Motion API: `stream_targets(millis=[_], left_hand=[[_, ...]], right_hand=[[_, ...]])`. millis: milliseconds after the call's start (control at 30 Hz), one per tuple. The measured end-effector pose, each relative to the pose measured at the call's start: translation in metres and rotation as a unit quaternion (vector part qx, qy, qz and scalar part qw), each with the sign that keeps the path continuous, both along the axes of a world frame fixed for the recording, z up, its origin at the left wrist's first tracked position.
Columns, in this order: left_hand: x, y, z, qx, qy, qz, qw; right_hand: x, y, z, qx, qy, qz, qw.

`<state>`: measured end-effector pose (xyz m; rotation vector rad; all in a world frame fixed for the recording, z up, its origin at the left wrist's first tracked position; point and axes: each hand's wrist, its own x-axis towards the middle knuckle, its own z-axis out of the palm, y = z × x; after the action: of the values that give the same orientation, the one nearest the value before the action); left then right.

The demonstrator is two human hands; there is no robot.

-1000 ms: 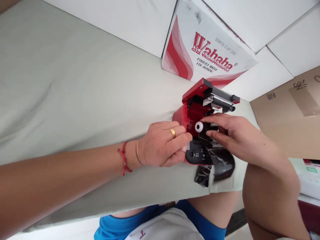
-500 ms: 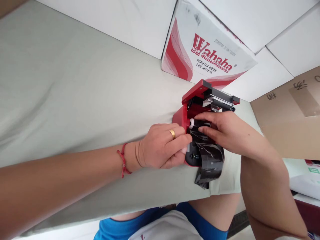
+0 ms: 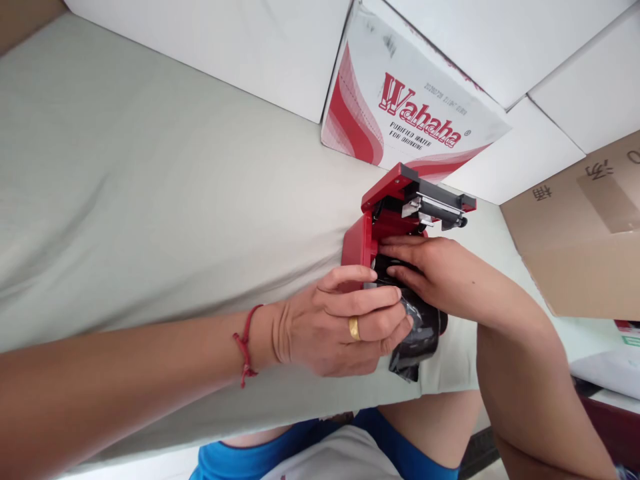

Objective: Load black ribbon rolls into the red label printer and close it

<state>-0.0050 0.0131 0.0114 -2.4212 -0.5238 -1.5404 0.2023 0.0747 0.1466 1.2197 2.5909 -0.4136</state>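
Observation:
A red and black machine (image 3: pixel 355 245), which looks like a small printer, stands on the cloth-covered surface with its lid (image 3: pixel 383 190) raised. Inside it sits a roll of shiny black film (image 3: pixel 423 327), whose loose end curls out over the front. My right hand (image 3: pixel 445 273) reaches in from the right, thumb and fingers closed about the roll; the fingertips lie deep beside the red inner wall. My left hand (image 3: pixel 345 323), with a gold ring, has its fingers spread at the machine's front left edge, fingertips against the film. Its thumb is hidden.
Behind the machine stands a white and red Wahaha water carton (image 3: pixel 415 107) against the white wall. A brown cardboard box (image 3: pixel 590 227) is at the right. The greenish cloth (image 3: pixel 165 187) stretches away to the left, and its near edge hangs by my legs.
My left hand has left the machine's left wall and spread its fingers across the front, over the film. My right hand has pushed down and deeper with the roll, whose white core end is now mostly covered.

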Motion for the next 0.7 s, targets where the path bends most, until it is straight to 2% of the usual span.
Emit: stream_targets(millis=[33,100,200,233,267,300,367,433,533,633,700], left_hand=[[0.001,0.000,0.001,0.003,-0.001,0.003,1.000],[0.003,0.000,0.003,0.009,-0.014,0.011,1.000],[0.004,0.002,0.005,0.024,-0.037,0.019,0.999],[0.004,0.003,0.005,0.028,-0.042,0.020,0.999],[0.004,0.003,0.005,0.030,-0.044,0.021,0.998],[0.003,0.003,0.005,0.033,-0.044,0.021,0.998],[0.002,0.003,0.003,0.037,-0.041,0.023,0.998],[0.002,0.003,0.002,0.044,-0.041,0.035,0.998],[0.007,0.002,0.001,0.053,-0.053,0.055,0.996],[0.013,0.002,0.001,0.053,-0.090,0.072,0.992],[0.014,0.003,0.000,0.049,-0.105,0.054,0.992]], right_hand=[[0.003,-0.007,0.005,0.016,0.045,-0.003,0.999],[0.007,-0.021,0.019,0.073,0.134,-0.053,0.987],[0.012,-0.028,0.036,0.266,0.231,-0.165,0.921],[0.014,-0.025,0.037,0.314,0.235,-0.182,0.902],[0.017,-0.020,0.035,0.339,0.228,-0.181,0.895],[0.020,-0.014,0.031,0.339,0.214,-0.166,0.901],[0.026,-0.002,0.020,0.293,0.188,-0.133,0.928],[0.031,0.000,0.010,0.260,0.187,-0.118,0.940],[0.036,-0.017,0.006,0.249,0.197,-0.101,0.943],[0.043,-0.045,0.006,0.234,0.172,-0.017,0.957],[0.046,-0.060,0.004,0.232,0.142,0.036,0.962]])
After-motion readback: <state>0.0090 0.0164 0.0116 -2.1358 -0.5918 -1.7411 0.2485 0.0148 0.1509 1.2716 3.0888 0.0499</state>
